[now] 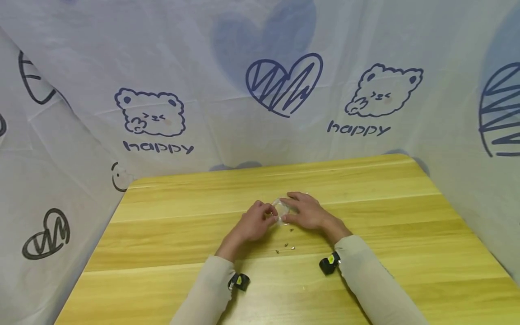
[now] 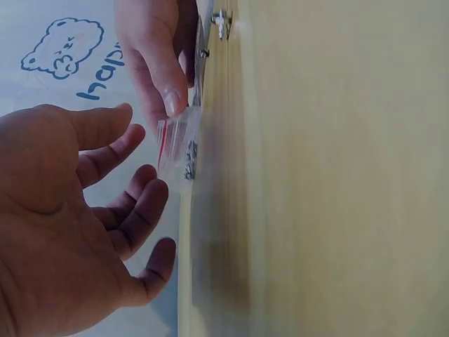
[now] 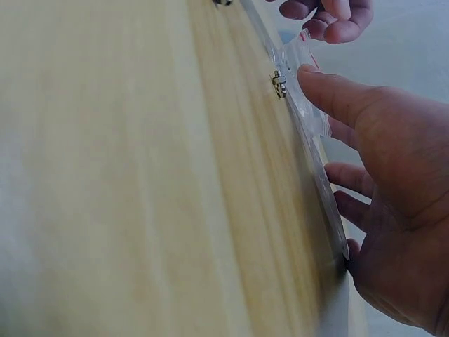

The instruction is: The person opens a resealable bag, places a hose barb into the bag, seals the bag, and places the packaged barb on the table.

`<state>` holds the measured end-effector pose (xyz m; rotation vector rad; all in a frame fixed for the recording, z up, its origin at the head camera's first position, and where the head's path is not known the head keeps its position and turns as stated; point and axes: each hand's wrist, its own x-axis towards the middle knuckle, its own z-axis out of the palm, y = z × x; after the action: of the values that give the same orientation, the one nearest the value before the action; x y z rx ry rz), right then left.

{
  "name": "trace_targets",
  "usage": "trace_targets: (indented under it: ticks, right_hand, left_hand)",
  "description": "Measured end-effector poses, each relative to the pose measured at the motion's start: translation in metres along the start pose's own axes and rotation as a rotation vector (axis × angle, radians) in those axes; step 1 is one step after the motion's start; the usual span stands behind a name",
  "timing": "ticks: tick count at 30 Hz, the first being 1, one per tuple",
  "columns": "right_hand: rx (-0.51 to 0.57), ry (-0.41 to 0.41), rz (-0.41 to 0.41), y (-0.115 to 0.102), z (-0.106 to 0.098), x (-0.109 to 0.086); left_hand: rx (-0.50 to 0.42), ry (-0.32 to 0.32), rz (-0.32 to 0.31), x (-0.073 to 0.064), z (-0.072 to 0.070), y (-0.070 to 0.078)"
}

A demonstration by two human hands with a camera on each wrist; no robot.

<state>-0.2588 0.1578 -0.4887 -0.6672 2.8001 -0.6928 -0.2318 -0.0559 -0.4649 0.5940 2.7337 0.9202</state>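
A small clear zip bag [image 2: 168, 147] with a red seal line stands between the two hands, small dark metal pieces [image 2: 190, 160] showing at its lower part. My right hand [image 1: 310, 212] pinches it between thumb and forefinger; the other fingers spread over the table side in the right wrist view. Close to the bag's other side is my left hand [image 1: 256, 221], its fingers loosely bent, with a gap to the bag in the left wrist view. Under the right hand lies a flat clear plastic sheet or bag [image 3: 319, 175], its exact kind unclear.
Several small metal fittings [image 1: 286, 245] lie loose on the wooden table [image 1: 162, 253], nearer the body than the hands. A white cloth with printed bears and hearts [image 1: 227, 126] hangs behind the table. Both wrists carry a black camera [image 1: 328, 265].
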Motion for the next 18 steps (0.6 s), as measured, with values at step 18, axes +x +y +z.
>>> trace_targets:
  ticks: [18]
  right_hand:
    - [-0.003,0.014,0.009,-0.003,0.001,0.0]
  left_hand:
    - [0.082,-0.129,0.057,-0.031,0.0,0.007]
